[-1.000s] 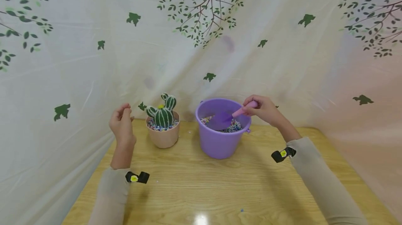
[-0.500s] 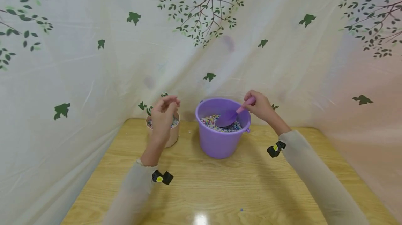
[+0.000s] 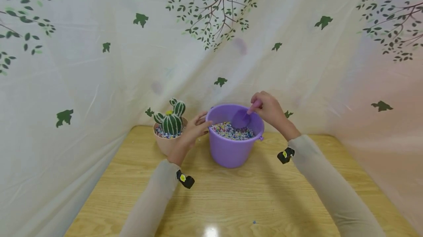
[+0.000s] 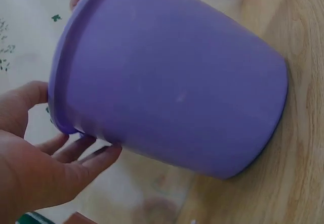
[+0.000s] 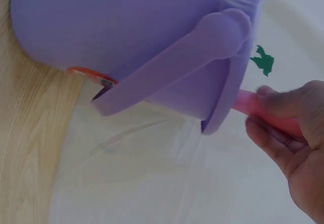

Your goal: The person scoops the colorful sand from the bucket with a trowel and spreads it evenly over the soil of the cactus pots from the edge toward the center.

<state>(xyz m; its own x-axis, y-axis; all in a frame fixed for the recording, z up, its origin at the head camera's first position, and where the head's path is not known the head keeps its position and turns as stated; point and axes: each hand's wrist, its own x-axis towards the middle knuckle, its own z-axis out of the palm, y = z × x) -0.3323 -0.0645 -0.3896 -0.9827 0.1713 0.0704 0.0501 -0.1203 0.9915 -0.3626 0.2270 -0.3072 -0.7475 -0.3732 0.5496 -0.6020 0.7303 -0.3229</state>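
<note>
A purple bucket (image 3: 228,152) stands upright, with small multicoloured beads (image 3: 228,130) inside. My left hand (image 3: 193,130) holds the bucket's left rim; in the left wrist view the thumb lies on the rim and the fingers (image 4: 93,155) touch the wall beneath it. At the opposite side, my right hand (image 3: 269,108) grips the pink handle (image 5: 281,118) of a toy shovel (image 3: 241,118) over the rim. The shovel's purple blade leans inside the bucket near the back wall, above the beads.
Left of the bucket, a potted cactus (image 3: 172,124) sits in a peach pot (image 3: 162,141), partly behind my left wrist. A wooden table (image 3: 228,193) carries everything, and a leaf-patterned curtain (image 3: 185,57) hangs behind it. One small blue bead (image 3: 254,222) lies near the front.
My left hand has moved right, from left of the cactus, past it, to the bucket's rim. The right hand has shifted slightly up and left, and the shovel blade has moved toward the bucket's back.
</note>
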